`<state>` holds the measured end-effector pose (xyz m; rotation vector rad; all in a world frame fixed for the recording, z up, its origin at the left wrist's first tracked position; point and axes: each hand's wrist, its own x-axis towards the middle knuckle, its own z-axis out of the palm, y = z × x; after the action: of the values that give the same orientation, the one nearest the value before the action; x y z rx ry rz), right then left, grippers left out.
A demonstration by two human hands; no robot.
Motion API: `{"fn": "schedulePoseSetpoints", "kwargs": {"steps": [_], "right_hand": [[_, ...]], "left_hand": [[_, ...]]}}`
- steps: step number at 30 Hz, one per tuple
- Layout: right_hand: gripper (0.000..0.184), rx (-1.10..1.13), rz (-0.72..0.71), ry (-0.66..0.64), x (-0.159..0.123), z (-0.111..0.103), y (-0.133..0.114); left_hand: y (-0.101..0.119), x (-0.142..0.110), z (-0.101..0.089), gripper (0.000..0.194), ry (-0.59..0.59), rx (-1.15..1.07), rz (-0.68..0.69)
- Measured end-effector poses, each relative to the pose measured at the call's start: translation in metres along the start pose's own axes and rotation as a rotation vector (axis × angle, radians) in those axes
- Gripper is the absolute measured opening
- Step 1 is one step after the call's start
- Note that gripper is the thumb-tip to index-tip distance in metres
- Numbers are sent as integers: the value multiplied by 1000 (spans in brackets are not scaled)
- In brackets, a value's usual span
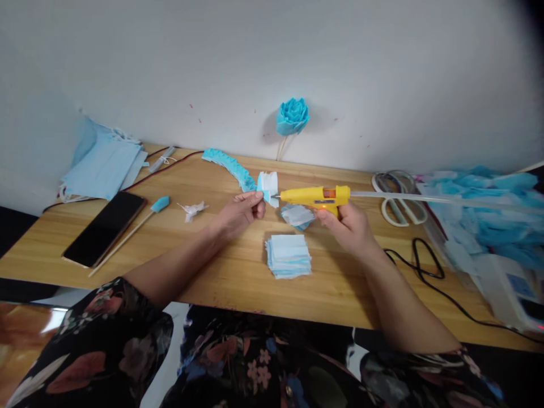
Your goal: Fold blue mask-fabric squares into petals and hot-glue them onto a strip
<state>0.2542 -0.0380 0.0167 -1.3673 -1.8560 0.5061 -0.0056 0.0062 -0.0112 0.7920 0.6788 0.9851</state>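
My left hand [246, 211] pinches a small blue-and-white fabric piece [268, 184], partly folded over. In my right hand [351, 224] is a yellow hot glue gun [317, 196], with a long clear glue stick [395, 196] sticking out of its back. The nozzle tip points left and meets or nearly meets the fabric piece. Beneath the glue gun lies a small loose heap of fabric pieces [297, 216]. Closer to me sits a stack of cut fabric squares [289, 256]. Behind my left hand curves a row of folded blue pieces [229, 164].
A blue fabric flower [292, 117] on sticks leans against the wall. On the left are face masks [102, 161], a phone [105, 228], and a blue-tipped stick [127, 238]. Scissors [402, 207], a black cable [425, 272], a bin of blue scraps [488, 209] and a white device [505, 289] occupy the right.
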Motion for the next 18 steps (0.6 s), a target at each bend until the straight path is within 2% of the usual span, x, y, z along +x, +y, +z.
{"fn": "schedulePoseSetpoints", "kwargs": {"steps": [6, 10, 14, 18], "right_hand": [[36, 20, -71, -38, 0, -2, 5], [40, 68, -52, -107, 0, -5, 6], [50, 288, 71, -123, 2, -7, 3], [51, 502, 238, -36, 7, -7, 2]], "left_hand": [[0, 1, 1, 40, 32, -46, -18], [1, 1, 0, 38, 58, -95, -8], [3, 2, 0, 36, 93, -122, 3], [4, 1, 1, 37, 92, -103, 7]]}}
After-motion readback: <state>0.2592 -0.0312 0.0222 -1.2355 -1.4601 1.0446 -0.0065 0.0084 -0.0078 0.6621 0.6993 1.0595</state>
